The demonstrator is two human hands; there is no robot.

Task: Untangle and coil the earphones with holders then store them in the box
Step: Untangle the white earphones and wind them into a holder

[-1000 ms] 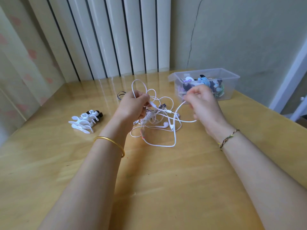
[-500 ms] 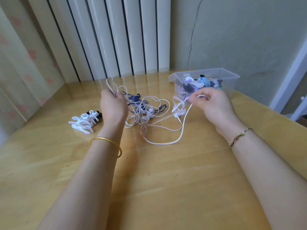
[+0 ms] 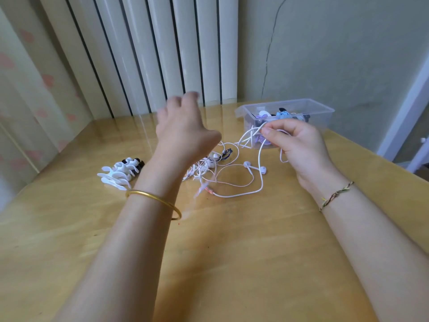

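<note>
At the far left hung a pale curtain (image 3: 25,94) with faint pink patches, and beside it a row of tall white vertical slats (image 3: 144,54) with dark gaps ran down to the back edge of the table (image 3: 232,263). The table was glossy yellow wood, its grain running across, with soft reflections of the slats near its far edge. On its left part lay a small pile of holders (image 3: 119,174), mostly white with a few black ones at the back, resting on the surface apart from both hands. The left hand (image 3: 183,133), with a gold bangle (image 3: 154,201) on its wrist, was raised above the table and blurred; its fingers looked loosely spread and nothing showed in them. Just right of that wrist, on the middle of the table, lay the tangled earphones (image 3: 209,166): white cords knotted with a dark blue one, and two white earbuds (image 3: 255,168) lying free beside the knot. A long white cord (image 3: 241,194) looped over the wood and rose to the right hand (image 3: 299,145), whose thumb and curled fingers pinched several strands of it just in front of the box (image 3: 325,111). A braided bracelet (image 3: 336,194) circled that wrist. The box, clear plastic and uncovered, stood near the table's far right edge with coloured bundles inside. Behind it was a grey-green wall (image 3: 336,54) with a thin crack running down, and at the far right a white door frame (image 3: 408,108).
</note>
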